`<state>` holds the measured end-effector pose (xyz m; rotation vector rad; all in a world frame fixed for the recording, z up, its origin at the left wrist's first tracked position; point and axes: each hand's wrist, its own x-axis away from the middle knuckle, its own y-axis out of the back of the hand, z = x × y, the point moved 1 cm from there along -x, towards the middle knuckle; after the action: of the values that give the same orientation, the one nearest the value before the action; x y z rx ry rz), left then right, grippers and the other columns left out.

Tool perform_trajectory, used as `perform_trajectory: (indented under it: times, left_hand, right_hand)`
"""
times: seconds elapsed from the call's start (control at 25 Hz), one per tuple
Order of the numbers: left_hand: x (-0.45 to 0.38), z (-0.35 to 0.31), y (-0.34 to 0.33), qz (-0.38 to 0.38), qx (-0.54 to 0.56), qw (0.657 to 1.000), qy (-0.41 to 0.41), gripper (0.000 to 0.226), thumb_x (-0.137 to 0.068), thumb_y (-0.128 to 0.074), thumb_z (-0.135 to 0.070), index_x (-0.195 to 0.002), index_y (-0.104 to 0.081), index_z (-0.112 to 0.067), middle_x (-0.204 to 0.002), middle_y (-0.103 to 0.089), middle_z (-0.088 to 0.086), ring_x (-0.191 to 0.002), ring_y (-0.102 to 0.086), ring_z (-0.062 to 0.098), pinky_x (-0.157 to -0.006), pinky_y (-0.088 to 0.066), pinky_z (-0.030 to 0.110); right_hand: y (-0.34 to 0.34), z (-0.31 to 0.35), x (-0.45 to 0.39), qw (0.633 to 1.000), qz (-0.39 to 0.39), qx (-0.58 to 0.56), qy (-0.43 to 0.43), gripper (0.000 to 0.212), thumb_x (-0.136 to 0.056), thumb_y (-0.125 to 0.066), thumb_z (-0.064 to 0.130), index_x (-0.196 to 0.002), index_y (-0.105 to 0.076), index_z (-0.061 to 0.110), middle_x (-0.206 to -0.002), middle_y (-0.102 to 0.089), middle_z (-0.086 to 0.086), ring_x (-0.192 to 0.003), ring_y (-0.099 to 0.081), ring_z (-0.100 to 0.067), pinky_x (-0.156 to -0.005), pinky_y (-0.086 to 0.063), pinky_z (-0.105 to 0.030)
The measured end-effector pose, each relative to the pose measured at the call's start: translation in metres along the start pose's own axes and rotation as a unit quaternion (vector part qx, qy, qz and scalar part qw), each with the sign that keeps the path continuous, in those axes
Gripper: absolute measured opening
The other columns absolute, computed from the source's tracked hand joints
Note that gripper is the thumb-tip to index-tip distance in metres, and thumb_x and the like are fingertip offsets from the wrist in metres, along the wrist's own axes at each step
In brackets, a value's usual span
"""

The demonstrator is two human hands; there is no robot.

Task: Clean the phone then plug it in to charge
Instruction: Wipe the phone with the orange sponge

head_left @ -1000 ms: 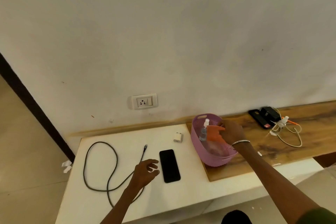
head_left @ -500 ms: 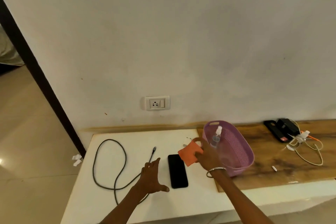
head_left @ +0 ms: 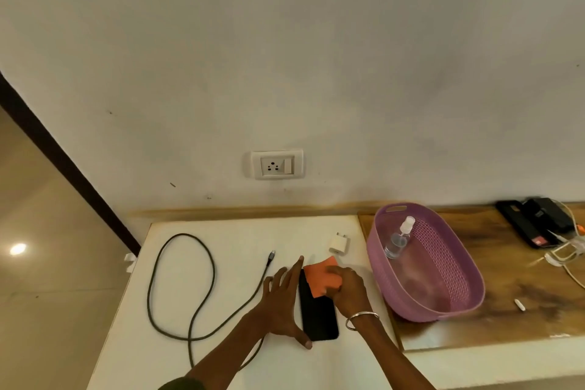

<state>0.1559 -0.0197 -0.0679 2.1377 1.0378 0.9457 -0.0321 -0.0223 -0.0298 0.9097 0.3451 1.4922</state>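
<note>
The phone (head_left: 317, 307) lies flat on the white counter (head_left: 221, 263). The left hand (head_left: 283, 304), open, braces its left edge; the right hand (head_left: 346, 286) presses an orange cloth (head_left: 321, 275) on its far end. Hard wiping could skid the phone toward the near edge.

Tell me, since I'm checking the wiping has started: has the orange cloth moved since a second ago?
Yes. The orange cloth has left the purple basket and now rests on the phone, under the right hand.
</note>
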Motion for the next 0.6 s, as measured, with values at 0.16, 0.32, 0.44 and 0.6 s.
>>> perform_trajectory:
  times: [0.16, 0.32, 0.44, 0.6]
  left_hand:
    - [-0.005, 0.001, -0.001, -0.003, 0.012, 1.000, -0.006, 0.163, -0.030, -0.081, -0.081, -0.140, 0.036, -0.049, -0.165, -0.001, 0.001, -0.152, 0.008, 0.031, -0.116, 0.008, 0.053]
    - [-0.003, 0.001, -0.001, -0.021, 0.021, 0.999, -0.011, 0.164, -0.029, -0.080, -0.082, -0.142, 0.034, -0.048, -0.164, -0.005, -0.003, -0.152, 0.001, 0.028, -0.119, 0.003, 0.052]
    - [-0.001, 0.003, -0.003, -0.037, 0.032, 0.999, -0.003, 0.166, -0.027, -0.080, -0.083, -0.143, 0.032, -0.047, -0.164, -0.010, -0.005, -0.152, -0.004, 0.025, -0.120, 0.001, 0.047]
    - [0.000, 0.005, -0.006, -0.050, 0.037, 0.998, -0.002, 0.165, -0.026, -0.075, -0.088, -0.146, 0.030, -0.044, -0.164, -0.010, -0.008, -0.153, -0.005, 0.020, -0.118, 0.002, 0.042]
  right_hand:
    - [-0.014, -0.008, 0.003, 0.998, -0.027, 0.049, 0.004, 0.057, -0.090, -0.064, 0.019, -0.141, -0.039, 0.011, -0.147, -0.039, -0.009, -0.134, -0.041, -0.025, -0.110, -0.036, -0.030]
    - [-0.024, -0.008, 0.005, 0.989, 0.017, 0.126, 0.070, 0.056, -0.093, -0.056, 0.016, -0.143, -0.033, 0.022, -0.147, -0.038, -0.006, -0.129, -0.045, -0.024, -0.106, -0.042, -0.033]
    - [-0.026, -0.003, 0.000, 0.979, 0.012, 0.150, 0.135, 0.066, -0.083, -0.055, 0.004, -0.140, -0.035, 0.032, -0.139, -0.038, -0.002, -0.114, -0.053, -0.025, -0.087, -0.049, -0.028]
    - [-0.036, 0.003, -0.003, 0.980, 0.017, 0.181, 0.085, 0.062, -0.093, -0.059, 0.027, -0.147, -0.029, 0.022, -0.147, -0.044, -0.003, -0.126, -0.053, -0.024, -0.101, -0.047, -0.028]
